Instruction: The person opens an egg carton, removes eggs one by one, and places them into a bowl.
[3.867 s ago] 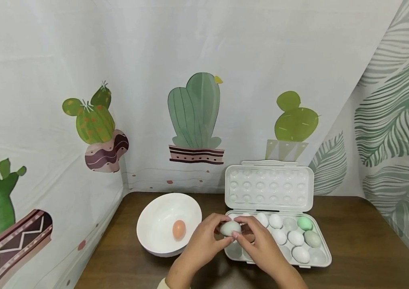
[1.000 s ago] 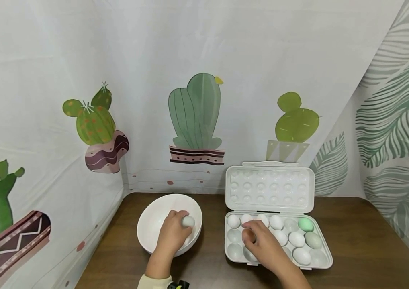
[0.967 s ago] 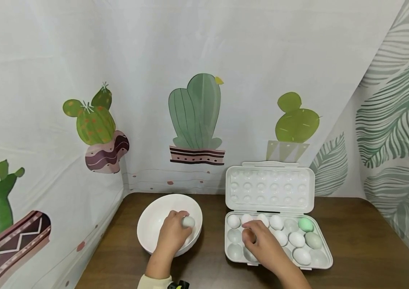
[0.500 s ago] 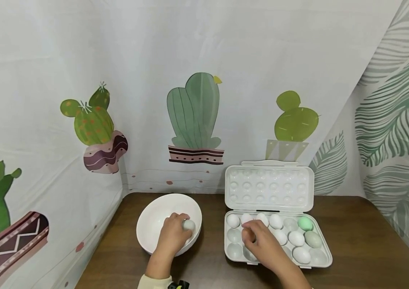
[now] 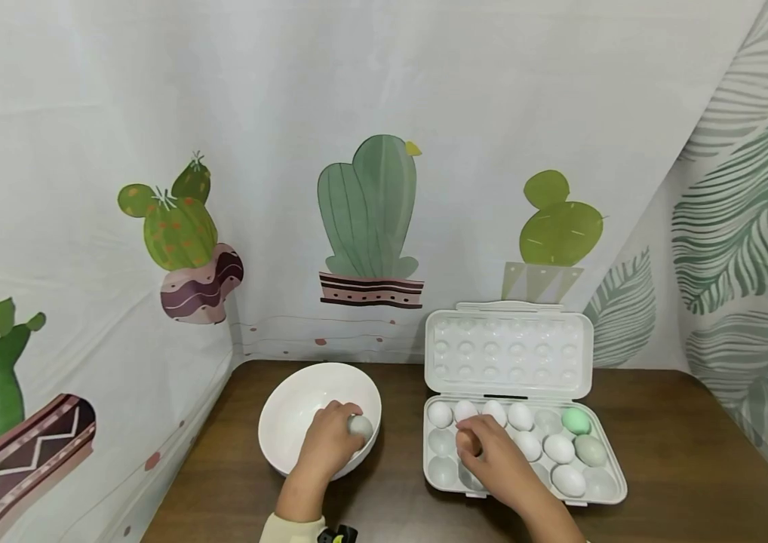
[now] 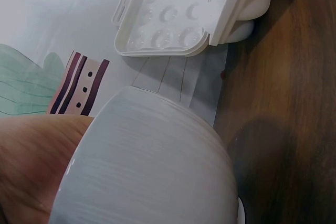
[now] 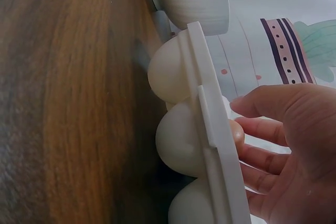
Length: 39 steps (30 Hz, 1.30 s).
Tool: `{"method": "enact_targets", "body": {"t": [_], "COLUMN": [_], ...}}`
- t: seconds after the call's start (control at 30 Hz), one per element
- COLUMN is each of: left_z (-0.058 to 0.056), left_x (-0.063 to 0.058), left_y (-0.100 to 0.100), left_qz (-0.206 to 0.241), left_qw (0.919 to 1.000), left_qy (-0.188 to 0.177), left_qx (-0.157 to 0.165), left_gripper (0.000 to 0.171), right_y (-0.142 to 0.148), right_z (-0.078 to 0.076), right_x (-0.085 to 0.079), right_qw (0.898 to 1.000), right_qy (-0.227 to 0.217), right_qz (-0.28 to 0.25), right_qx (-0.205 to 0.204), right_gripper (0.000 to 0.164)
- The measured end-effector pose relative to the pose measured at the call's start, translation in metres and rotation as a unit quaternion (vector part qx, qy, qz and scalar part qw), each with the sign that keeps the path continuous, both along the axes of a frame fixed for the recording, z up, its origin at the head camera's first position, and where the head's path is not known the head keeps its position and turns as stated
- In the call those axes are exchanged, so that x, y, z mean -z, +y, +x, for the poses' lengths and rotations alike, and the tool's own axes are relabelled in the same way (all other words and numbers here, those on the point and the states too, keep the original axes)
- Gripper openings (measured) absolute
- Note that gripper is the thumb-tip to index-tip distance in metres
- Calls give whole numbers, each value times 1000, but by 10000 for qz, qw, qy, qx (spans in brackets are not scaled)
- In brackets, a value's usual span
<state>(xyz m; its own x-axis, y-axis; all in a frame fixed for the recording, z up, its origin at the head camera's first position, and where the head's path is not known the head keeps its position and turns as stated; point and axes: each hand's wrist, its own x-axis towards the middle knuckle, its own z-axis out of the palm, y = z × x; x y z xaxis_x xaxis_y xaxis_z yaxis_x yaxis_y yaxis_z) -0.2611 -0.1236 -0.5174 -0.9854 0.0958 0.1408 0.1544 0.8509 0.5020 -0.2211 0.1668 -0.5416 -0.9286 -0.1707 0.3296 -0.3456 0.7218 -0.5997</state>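
Observation:
My left hand (image 5: pixel 327 441) reaches into the white bowl (image 5: pixel 282 422) and holds a pale grey-green egg (image 5: pixel 360 427) low inside it, near the right wall. The left wrist view shows mostly the outside of the bowl; the egg is hidden there. Over the left part of the white egg carton (image 5: pixel 509 351), whose lid stands raised, my right hand (image 5: pixel 498 452) has its thumb and fingers around a brown egg (image 7: pixel 238 134), largely covered by the hand. The brown-orange egg seen earlier in the bowl is hidden behind my left hand.
Several white eggs (image 5: pixel 559 449), a bright green egg (image 5: pixel 576 421) and a pale olive egg (image 5: pixel 590 450) sit in the carton, among some bare hollows. Bowl and carton stand on a dark wooden table (image 5: pixel 669 452), backed by a cactus-print cloth (image 5: pixel 275 113).
Both hands earlier held the pale egg over the carton. My left hand has carried it left into the bowl and lowered it slightly. My right hand has moved to the brown egg.

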Motion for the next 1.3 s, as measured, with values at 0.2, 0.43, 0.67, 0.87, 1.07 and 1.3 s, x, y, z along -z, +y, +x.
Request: {"method": "enact_targets", "body": {"t": [0.2,0.43,0.67,0.87,1.07,1.3], "left_z": [0,1,1,0,0,1], "left_x": [-1,-2,-2,-1,-2,-4], "left_y": [1,1,0,-1,-2,-2], "left_qz": [-49,-107,-140,-84,-19,-45], "left_qw": [10000,9999,9998,9998,9996,9995], "left_qy": [-14,-45,-104,-162,-294,-305], "left_qx": [14,14,-6,16,1,-14], "left_gripper": [38,39,42,46,46,44], "right_y": [1,1,0,0,0,2], "right_z": [1,1,1,1,0,0], "right_x": [1,-1,-2,-1,0,0], "right_qw": [10000,9997,9992,9993,9995,9993], "right_qy": [70,-249,-346,-337,-291,-224], "right_qz": [-16,54,181,143,136,261], "right_qx": [-16,5,-1,83,76,129], "right_gripper": [33,37,42,41,39,41]}}
